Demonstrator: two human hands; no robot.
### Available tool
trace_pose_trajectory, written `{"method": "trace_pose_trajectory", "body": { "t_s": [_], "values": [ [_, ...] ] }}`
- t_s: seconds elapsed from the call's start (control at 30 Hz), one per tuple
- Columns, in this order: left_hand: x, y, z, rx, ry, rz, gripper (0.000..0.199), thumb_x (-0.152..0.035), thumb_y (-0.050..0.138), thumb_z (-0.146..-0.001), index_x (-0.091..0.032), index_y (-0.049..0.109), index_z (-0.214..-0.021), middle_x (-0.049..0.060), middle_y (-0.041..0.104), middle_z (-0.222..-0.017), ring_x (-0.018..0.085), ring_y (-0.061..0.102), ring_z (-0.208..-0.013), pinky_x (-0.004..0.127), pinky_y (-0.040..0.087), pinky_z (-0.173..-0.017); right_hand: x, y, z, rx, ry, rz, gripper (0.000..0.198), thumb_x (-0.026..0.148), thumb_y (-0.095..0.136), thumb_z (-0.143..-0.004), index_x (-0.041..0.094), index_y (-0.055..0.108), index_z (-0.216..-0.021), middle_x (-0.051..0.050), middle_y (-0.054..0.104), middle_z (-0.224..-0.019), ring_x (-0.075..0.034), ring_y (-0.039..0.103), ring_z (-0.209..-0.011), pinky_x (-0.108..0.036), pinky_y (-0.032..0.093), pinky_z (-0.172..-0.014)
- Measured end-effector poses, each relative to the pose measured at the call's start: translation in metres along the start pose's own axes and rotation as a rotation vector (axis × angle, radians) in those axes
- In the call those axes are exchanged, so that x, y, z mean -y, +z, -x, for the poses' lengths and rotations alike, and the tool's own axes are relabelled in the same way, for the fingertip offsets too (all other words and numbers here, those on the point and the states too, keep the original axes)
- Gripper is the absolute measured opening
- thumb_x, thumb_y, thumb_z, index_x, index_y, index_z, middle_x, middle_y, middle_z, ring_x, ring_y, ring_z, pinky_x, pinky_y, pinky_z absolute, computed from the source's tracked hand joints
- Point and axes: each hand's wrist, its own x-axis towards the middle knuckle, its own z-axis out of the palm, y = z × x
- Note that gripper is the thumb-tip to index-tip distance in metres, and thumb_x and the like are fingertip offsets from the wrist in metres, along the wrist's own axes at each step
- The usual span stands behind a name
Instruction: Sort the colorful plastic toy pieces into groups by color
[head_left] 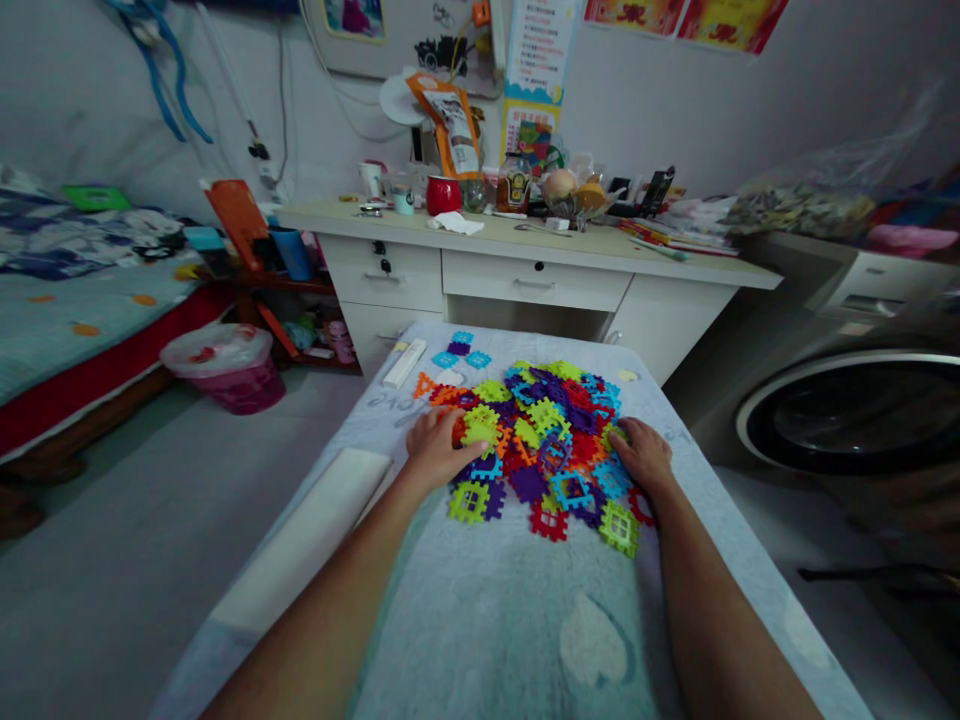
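Observation:
A heap of colourful plastic interlocking tiles (529, 485) lies on the cloth-covered table (495, 620). The tiles are red, orange, yellow-green, blue and purple, many with notched edges and some with window-like cut-outs. At the heap's left edge rests my left hand (436, 448), its thumb spread from the fingers beside a yellow-green tile (480, 428). My right hand (645, 455) touches the right edge, its fingertips against the tiles and partly hidden. Neither hand grips a tile that I can make out. Behind the heap, a few blue tiles (445, 360) and a purple one lie apart.
A white narrow box (405, 363) and a long white slab (315, 530) lie along the table's left side. Beyond stands a white desk (480, 240) crowded with jars and packets. A washing machine (847, 330) is at right, a pink bin (232, 375) and bed (97, 300) at left.

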Motion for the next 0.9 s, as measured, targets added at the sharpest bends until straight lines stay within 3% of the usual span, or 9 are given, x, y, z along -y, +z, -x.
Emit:
{"method": "trace_pose_trajectory", "body": {
  "t_s": [0.17, 0.3, 0.4, 0.57, 0.7, 0.77, 0.83, 0.9],
  "values": [
    [-0.003, 0.013, 0.004, -0.037, 0.206, 0.111, 0.047, -0.034, 0.066, -0.078, -0.02, 0.059, -0.123, 0.01, 0.057, -0.13, 0.028, 0.051, -0.124, 0.045, 0.039, -0.109, 0.015, 0.003, -0.001, 0.045, -0.035, -0.27, 0.058, 0.042, 0.048, -0.088, 0.018, 0.045, -0.141, -0.015, 0.059, -0.136, -0.033, 0.053, -0.126, -0.054, 0.036, -0.108],
    [0.0, 0.017, 0.001, -0.138, 0.286, 0.146, 0.042, -0.036, 0.062, -0.082, -0.017, 0.059, -0.12, 0.012, 0.06, -0.126, 0.027, 0.055, -0.12, 0.043, 0.043, -0.107, 0.038, 0.004, 0.002, 0.087, -0.149, -0.541, 0.065, 0.043, 0.053, -0.085, 0.022, 0.039, -0.146, -0.012, 0.053, -0.143, -0.029, 0.05, -0.13, -0.049, 0.037, -0.11],
    [0.004, 0.019, -0.001, -0.176, 0.293, 0.151, 0.042, -0.04, 0.058, -0.087, -0.017, 0.058, -0.122, 0.012, 0.062, -0.124, 0.027, 0.057, -0.118, 0.044, 0.046, -0.104, 0.06, 0.0, 0.008, 0.131, -0.249, -0.657, 0.066, 0.042, 0.055, -0.086, 0.022, 0.038, -0.146, -0.011, 0.051, -0.144, -0.027, 0.047, -0.132, -0.047, 0.034, -0.113],
    [0.008, 0.024, -0.006, -0.224, 0.252, 0.138, 0.037, -0.037, 0.05, -0.092, -0.017, 0.058, -0.122, 0.013, 0.064, -0.123, 0.027, 0.06, -0.116, 0.046, 0.047, -0.103, 0.099, -0.022, 0.015, 0.276, -0.469, -0.672, 0.05, 0.038, 0.058, -0.087, 0.023, 0.054, -0.134, -0.01, 0.055, -0.138, -0.026, 0.05, -0.129, -0.046, 0.034, -0.113],
    [0.011, 0.026, -0.008, -0.248, 0.225, 0.157, 0.037, -0.034, 0.047, -0.093, -0.018, 0.058, -0.124, 0.013, 0.064, -0.124, 0.027, 0.059, -0.118, 0.045, 0.047, -0.104, 0.122, -0.045, -0.007, 0.388, -0.64, -0.697, 0.043, 0.039, 0.058, -0.089, 0.024, 0.058, -0.129, -0.006, 0.058, -0.135, -0.023, 0.053, -0.127, -0.04, 0.04, -0.11],
    [0.012, 0.026, -0.009, -0.256, 0.231, 0.168, 0.039, -0.037, 0.047, -0.094, -0.017, 0.056, -0.126, 0.014, 0.064, -0.126, 0.027, 0.059, -0.119, 0.046, 0.046, -0.104, 0.129, -0.05, -0.034, 0.357, -0.602, -0.638, 0.038, 0.039, 0.057, -0.089, 0.022, 0.062, -0.123, -0.007, 0.064, -0.128, -0.023, 0.059, -0.119, -0.038, 0.045, -0.103],
    [0.012, 0.026, -0.01, -0.271, 0.24, 0.169, 0.042, -0.041, 0.05, -0.093, -0.016, 0.055, -0.127, 0.014, 0.064, -0.126, 0.027, 0.059, -0.118, 0.046, 0.046, -0.103, 0.134, -0.048, -0.067, 0.245, -0.444, -0.487, 0.035, 0.037, 0.056, -0.089, 0.02, 0.065, -0.118, -0.009, 0.067, -0.12, -0.024, 0.062, -0.112, -0.039, 0.047, -0.1],
    [0.012, 0.026, -0.009, -0.277, 0.244, 0.158, 0.044, -0.043, 0.052, -0.092, -0.016, 0.054, -0.127, 0.014, 0.064, -0.126, 0.028, 0.059, -0.118, 0.046, 0.046, -0.103, 0.138, -0.04, -0.099, 0.148, -0.3, -0.278, 0.038, 0.041, 0.058, -0.088, 0.018, 0.066, -0.118, -0.012, 0.065, -0.125, -0.027, 0.058, -0.119, -0.041, 0.043, -0.105]
  ]
}}
